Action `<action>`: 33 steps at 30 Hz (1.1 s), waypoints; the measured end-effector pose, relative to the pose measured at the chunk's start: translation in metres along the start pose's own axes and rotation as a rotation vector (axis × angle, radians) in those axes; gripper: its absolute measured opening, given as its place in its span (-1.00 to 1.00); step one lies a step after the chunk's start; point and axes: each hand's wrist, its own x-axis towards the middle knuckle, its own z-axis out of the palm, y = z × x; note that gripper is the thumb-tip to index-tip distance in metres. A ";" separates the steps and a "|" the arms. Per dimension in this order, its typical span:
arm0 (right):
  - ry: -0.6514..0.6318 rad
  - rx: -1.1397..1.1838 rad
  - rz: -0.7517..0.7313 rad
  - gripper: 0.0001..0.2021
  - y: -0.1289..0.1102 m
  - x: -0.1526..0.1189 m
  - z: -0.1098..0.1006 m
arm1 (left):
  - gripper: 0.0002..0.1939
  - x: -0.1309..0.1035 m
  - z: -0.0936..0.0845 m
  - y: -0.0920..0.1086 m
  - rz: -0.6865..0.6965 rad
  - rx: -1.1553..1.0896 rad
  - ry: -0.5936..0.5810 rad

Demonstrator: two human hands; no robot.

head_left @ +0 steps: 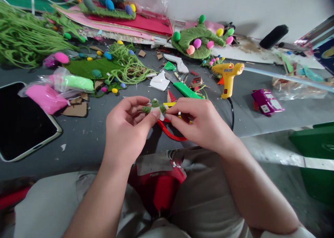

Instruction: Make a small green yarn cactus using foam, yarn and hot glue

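Note:
A small white star-shaped piece (156,110), partly wrapped in green yarn, is held up over the near edge of the table. My left hand (127,128) is closed on it, thumb across its front and fingers behind. My right hand (202,123) pinches at its right-hand tip, with the thumb and forefinger together. Just beneath my hands lies a red curved handle (169,133), partly hidden by my right hand. A green box cutter (186,90) and white scraps (159,81) rest beyond the star.
A yellow glue gun (228,78) stands at right, its black cord trailing down. Green yarn (26,39) heaps at far left, above a tablet (24,123) and pink clay bag (45,98). A yarn-wrapped wreath (191,39) and purple packet (267,102) lie further back and right.

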 end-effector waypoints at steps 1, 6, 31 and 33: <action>-0.002 0.017 0.001 -0.85 0.001 0.000 0.000 | -0.65 0.001 -0.001 -0.001 -0.012 -0.051 -0.019; -0.025 0.117 0.049 -0.86 0.008 0.003 -0.001 | -0.66 0.002 -0.004 0.002 -0.107 -0.195 -0.093; 0.010 -0.021 0.067 -0.90 0.004 0.002 -0.001 | -0.65 0.000 0.002 0.001 0.047 0.111 0.036; 0.005 0.019 0.055 -0.90 0.004 0.002 -0.001 | -0.66 0.002 -0.001 -0.003 0.045 0.024 0.023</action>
